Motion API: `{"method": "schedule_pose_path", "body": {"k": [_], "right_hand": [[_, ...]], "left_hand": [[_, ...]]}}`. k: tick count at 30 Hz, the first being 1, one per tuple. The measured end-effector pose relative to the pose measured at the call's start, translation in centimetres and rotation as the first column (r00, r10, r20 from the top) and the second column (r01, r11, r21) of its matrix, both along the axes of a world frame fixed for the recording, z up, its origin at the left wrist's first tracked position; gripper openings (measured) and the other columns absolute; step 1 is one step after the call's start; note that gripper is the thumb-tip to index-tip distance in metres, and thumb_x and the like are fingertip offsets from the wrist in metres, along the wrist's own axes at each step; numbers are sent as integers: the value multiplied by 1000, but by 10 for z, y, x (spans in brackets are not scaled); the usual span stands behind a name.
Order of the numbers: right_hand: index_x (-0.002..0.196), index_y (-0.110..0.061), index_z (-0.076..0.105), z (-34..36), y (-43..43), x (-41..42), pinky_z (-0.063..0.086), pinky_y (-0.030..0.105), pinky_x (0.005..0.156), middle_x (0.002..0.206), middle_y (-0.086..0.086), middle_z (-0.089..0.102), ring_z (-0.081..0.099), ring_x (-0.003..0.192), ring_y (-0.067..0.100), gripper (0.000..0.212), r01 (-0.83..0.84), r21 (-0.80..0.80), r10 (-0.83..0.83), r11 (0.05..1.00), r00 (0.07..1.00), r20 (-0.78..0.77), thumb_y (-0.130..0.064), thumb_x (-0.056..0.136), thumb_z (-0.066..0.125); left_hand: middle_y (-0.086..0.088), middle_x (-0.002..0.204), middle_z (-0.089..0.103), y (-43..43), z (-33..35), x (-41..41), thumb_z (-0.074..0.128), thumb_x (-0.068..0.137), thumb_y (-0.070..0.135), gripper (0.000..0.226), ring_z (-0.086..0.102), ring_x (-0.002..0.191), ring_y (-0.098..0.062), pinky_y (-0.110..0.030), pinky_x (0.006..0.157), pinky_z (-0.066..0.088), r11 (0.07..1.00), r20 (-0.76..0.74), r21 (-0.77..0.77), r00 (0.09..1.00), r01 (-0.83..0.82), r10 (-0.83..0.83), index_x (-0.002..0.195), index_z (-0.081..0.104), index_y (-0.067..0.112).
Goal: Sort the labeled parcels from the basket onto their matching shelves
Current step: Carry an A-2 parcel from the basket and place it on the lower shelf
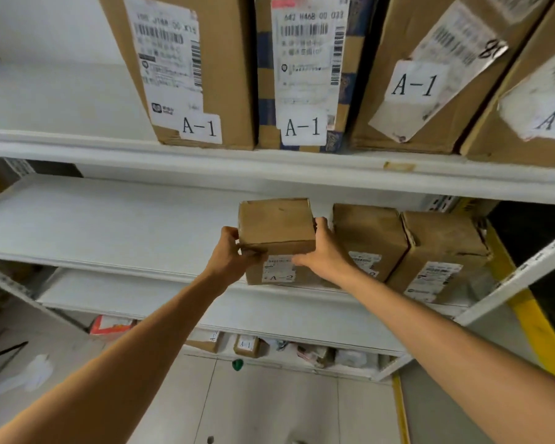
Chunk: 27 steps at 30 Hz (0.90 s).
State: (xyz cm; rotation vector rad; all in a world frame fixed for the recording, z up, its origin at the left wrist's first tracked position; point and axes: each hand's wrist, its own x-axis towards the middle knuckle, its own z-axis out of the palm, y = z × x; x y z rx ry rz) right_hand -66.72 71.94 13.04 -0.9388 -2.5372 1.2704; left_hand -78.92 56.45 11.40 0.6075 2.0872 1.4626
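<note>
**A-2 parcel clasped at the front edge of the middle shelf**

The middle shelf [109, 225] lies bare toward its left end. The left hand [234, 251] grips the parcel's left front corner, fingers curled round it. The parcel [277, 225] — a small brown carton — sits between the two hands at the shelf's front edge, its A-2 label [279, 277] facing the person; whether its base already rests on the board I cannot tell, and no side looks plainly the longer. The right hand [321, 251] clasps the right side, fingers in the narrow gap before the neighbouring carton [369, 235], which stands just beside, with a third carton [442, 248] touching it further right.

Both hands are equally near, so the move likely turns on that gap — pushing the parcel straight back should keep the right fingers from being pinched.
</note>
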Motion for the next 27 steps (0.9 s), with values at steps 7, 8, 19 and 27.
{"method": "schedule_pose_path", "body": {"k": [7, 8, 19, 27], "right_hand": [[132, -6, 41, -2, 2, -1, 48, 26, 83, 141, 14, 31, 45, 118, 30, 59, -246, 502, 132, 829, 958, 253, 13, 80, 59], [122, -7, 48, -2, 3, -2, 44, 27, 85, 133, 11, 39, 44, 117, 28, 49, -264, 557, 141, 787, 957, 254, 12, 79, 59], [138, -4, 36, -5, 20, 5, 49, 38, 95, 139, 10, 34, 43, 120, 27, 72, -357, 493, 250, 793, 929, 272, 4, 75, 69], [152, -13, 16, 9, 16, 19, 30, 32, 109, 160, 2, 8, 20, 144, 26, 90, -391, 364, 277, 845, 903, 328, 1, 79, 66]], "left_hand": [[-6, 122, 52, 27, -10, -4, 60, 91, 33, 67, 58, 91, -14, -23, 61, 48, 991, 189, -20, 973, 136, -129, 142, 21, 16], [-9, 126, 52, 29, -12, -4, 59, 92, 31, 67, 58, 95, -18, -26, 67, 49, 991, 179, -11, 975, 133, -129, 143, 19, 14], [-7, 110, 58, 45, -17, 4, 57, 94, 26, 55, 62, 89, -12, -18, 60, 53, 993, 215, 88, 972, 76, -93, 135, 23, 13], [-14, 123, 53, 43, -17, 27, 52, 96, 33, 56, 59, 107, -26, -35, 83, 53, 999, 65, -5, 997, 43, -43, 135, 25, 5]]}}
